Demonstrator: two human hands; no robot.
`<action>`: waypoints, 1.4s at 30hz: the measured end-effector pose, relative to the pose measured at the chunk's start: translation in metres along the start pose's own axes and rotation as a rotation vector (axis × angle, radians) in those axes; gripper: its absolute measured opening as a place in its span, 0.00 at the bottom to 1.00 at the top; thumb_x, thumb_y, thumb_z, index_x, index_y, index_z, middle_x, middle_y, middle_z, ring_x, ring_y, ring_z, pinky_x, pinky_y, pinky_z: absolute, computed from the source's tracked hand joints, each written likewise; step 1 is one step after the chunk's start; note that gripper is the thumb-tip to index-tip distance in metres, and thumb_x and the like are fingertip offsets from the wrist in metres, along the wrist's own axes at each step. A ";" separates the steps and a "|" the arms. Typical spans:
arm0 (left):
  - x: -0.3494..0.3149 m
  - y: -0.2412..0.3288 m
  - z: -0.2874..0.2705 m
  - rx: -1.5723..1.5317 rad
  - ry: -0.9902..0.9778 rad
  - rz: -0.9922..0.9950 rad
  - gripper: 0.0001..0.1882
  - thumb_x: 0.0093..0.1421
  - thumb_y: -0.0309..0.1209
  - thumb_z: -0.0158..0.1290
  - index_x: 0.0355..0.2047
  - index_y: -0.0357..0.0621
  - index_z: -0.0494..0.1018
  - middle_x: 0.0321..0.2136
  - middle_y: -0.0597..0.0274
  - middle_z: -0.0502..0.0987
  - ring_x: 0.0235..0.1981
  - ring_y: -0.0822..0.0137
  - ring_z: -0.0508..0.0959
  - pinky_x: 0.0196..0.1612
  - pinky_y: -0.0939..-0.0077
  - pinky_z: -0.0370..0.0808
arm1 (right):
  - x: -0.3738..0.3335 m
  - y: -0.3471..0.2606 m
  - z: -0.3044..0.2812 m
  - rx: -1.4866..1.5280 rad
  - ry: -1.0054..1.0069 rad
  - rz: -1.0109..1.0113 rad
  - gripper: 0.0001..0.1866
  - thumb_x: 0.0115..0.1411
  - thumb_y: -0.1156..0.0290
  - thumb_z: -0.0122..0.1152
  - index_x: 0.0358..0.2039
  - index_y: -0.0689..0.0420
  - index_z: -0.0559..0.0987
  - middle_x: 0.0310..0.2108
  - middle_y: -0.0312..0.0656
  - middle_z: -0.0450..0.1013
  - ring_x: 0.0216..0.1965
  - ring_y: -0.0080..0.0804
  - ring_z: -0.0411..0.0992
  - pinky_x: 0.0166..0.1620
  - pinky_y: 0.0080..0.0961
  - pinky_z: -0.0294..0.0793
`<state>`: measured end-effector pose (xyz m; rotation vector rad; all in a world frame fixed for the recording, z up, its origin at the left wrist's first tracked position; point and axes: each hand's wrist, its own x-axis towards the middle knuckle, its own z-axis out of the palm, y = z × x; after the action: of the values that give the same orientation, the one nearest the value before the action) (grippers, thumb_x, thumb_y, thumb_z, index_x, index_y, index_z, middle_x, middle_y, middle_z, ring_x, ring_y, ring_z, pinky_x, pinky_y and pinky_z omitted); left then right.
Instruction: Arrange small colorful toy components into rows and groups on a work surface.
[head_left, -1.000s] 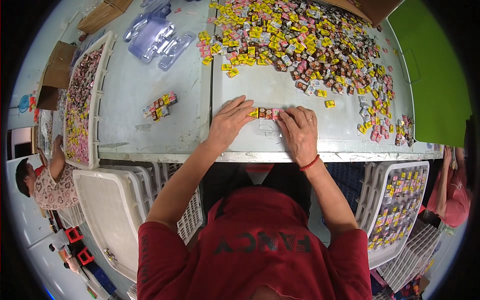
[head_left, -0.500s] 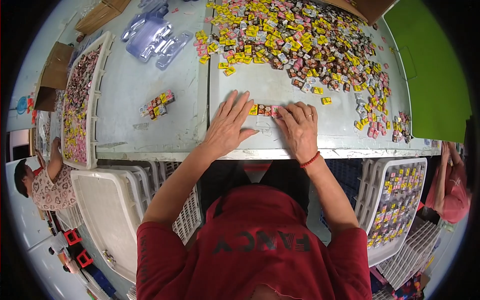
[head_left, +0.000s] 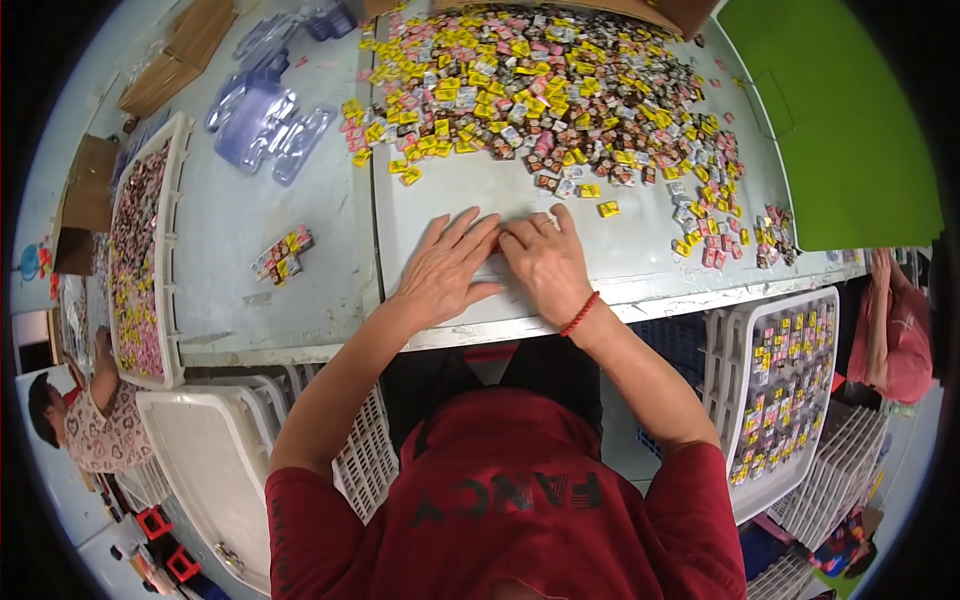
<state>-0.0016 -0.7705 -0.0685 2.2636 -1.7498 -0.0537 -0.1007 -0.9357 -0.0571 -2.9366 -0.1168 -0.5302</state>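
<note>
"Where are the small packs?"

"The main heap of them (head_left: 540, 95) covers the table (head_left: 620, 265) from 12 to 1 o'clock of the hands. A little cluster of packs (head_left: 283, 256) sits at 9 o'clock."

"And under the fingers?"

"Can't tell; the fingertips hide that spot."

"How are the hands?"

"The left hand (head_left: 443, 262) is palm down with its fingers stretched and spread, its thumb well away from them; I see nothing in its hold. The right hand (head_left: 548, 262) is half curled, its fingertips up against the left's. Whether it pinches anything, I can't tell."

"What's around them?"

"Clear plastic trays (head_left: 265, 130) at 10 o'clock. Past the cluster at 9, a white crate (head_left: 168, 262) full of packs. A green board (head_left: 845, 120) at 2. Below table level at 4, a white tray (head_left: 738, 372) holding packs in rows. A co-worker (head_left: 112, 425) at 8."
</note>
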 end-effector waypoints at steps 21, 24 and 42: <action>0.043 -0.006 -0.005 -0.106 0.220 0.139 0.23 0.50 0.30 0.59 0.46 0.37 0.72 0.52 0.51 0.70 0.56 0.52 0.66 0.57 0.56 0.64 | -0.039 0.052 -0.014 0.188 0.379 0.295 0.15 0.49 0.74 0.67 0.38 0.60 0.77 0.40 0.48 0.72 0.43 0.47 0.69 0.46 0.38 0.68; 0.098 0.001 0.004 -0.097 0.304 0.223 0.12 0.51 0.27 0.56 0.37 0.38 0.75 0.42 0.59 0.75 0.49 0.56 0.71 0.50 0.63 0.69 | -0.040 0.075 -0.013 0.108 0.320 0.436 0.15 0.50 0.73 0.67 0.39 0.60 0.76 0.39 0.46 0.73 0.42 0.45 0.69 0.44 0.37 0.67; 0.113 0.000 0.030 -0.235 0.247 0.138 0.10 0.49 0.27 0.59 0.33 0.42 0.74 0.38 0.63 0.75 0.45 0.59 0.72 0.48 0.65 0.69 | -0.047 0.090 -0.012 0.130 0.279 0.367 0.14 0.51 0.74 0.66 0.41 0.55 0.79 0.40 0.41 0.74 0.44 0.39 0.69 0.50 0.36 0.64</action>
<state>0.0226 -0.8845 -0.0812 1.8927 -1.6683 0.0447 -0.1397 -1.0286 -0.0747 -2.6342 0.3956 -0.8236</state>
